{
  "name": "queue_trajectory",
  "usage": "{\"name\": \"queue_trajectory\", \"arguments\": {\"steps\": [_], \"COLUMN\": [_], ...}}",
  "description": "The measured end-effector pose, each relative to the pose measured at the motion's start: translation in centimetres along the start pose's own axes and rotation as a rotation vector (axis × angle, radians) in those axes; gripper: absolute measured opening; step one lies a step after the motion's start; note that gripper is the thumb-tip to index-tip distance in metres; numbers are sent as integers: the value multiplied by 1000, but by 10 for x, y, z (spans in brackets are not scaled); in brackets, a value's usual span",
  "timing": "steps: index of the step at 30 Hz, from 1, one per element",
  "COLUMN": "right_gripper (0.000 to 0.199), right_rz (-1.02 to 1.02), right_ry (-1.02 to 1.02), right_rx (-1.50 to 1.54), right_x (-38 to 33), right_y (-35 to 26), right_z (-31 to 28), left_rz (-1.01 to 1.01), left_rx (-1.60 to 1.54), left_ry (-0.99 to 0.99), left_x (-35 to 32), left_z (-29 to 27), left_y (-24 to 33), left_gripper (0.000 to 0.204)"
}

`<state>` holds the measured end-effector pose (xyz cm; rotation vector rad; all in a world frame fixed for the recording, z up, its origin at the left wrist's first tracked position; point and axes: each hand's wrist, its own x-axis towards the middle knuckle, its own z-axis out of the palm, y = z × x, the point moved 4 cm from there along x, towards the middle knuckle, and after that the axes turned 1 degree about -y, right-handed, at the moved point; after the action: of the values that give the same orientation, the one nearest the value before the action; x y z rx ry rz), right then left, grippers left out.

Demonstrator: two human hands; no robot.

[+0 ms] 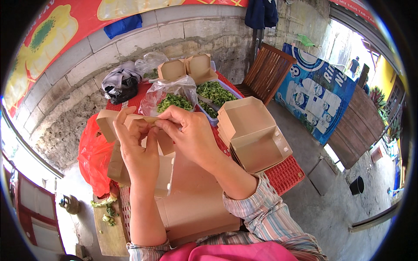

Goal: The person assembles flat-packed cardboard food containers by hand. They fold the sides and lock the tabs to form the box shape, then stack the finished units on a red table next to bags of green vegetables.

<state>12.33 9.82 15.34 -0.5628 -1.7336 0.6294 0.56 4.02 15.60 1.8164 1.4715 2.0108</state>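
Observation:
A brown cardboard food box (114,167) is held up over the red table (285,174). My left hand (137,150) grips its upper flap from the left. My right hand (189,132) pinches the same flap from the right, fingertips meeting those of the left. A stack of flat brown cardboard (198,204) lies under my forearms. To the right stands a pile of folded open boxes (257,137).
Chopped greens fill a clear plastic bag (172,98) and a tray (217,92) at the back of the table. More open boxes (187,68) stand behind. A red plastic bag (93,156) hangs at the left. A wooden chair (265,71) stands by the concrete wall.

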Motion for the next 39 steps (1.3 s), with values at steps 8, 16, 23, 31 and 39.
{"name": "queue_trajectory", "arguments": {"steps": [8, 16, 23, 31, 39], "right_gripper": [9, 10, 9, 17, 17], "right_rz": [-125, 44, 23, 155, 177], "right_ry": [48, -210, -324, -322, -379], "right_rx": [3, -9, -29, 270, 239], "right_x": [2, 0, -3, -5, -7], "right_y": [-3, -5, -13, -4, -5], "right_z": [-5, -4, -4, 5, 3], "left_rz": [17, 267, 287, 83, 9], "left_rx": [97, 712, 644, 335, 176], "left_ry": [-39, -153, -263, -254, -380], "left_x": [-1, -3, 5, 5, 7], "left_z": [0, -20, -47, -44, -48], "left_y": [5, 36, 32, 17, 17], "left_gripper": [47, 29, 19, 12, 13]}}
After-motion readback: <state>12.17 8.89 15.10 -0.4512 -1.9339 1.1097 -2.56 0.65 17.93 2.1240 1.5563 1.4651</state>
